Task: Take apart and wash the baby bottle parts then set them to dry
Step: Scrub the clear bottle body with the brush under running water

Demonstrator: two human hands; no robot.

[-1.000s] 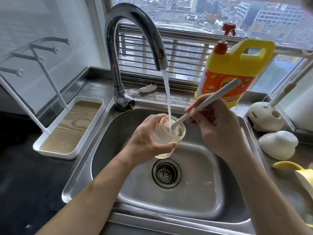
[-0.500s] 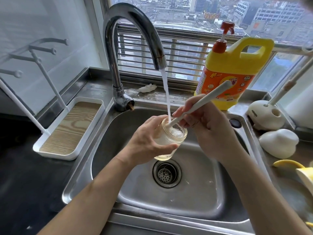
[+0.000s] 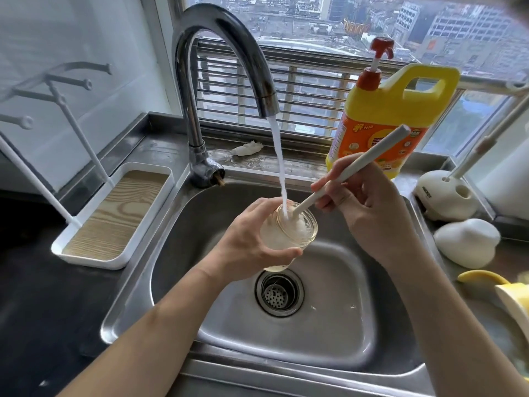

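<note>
Slightly up and to the right of where it was half a second earlier, the free end of the bottle brush (image 3: 357, 167) is now raised, while the clear baby bottle (image 3: 286, 239) is kept in the same spot. The bottle is held tilted just above the drain (image 3: 279, 293) of the sink (image 3: 329, 339). It is gripped by the left hand (image 3: 246, 247), whose fingers (image 3: 283, 253) are curled round its body. Water (image 3: 279, 161) is run from the faucet (image 3: 223, 32) into its mouth. The brush handle is pinched by the right hand (image 3: 369, 213), above and right of the drain, and its head is sunk in the foamy bottle. A yellow detergent jug (image 3: 386, 110) is stood behind and right of the drain. A white drying rack (image 3: 114, 219) is set on the dark surface well left of it.
</note>
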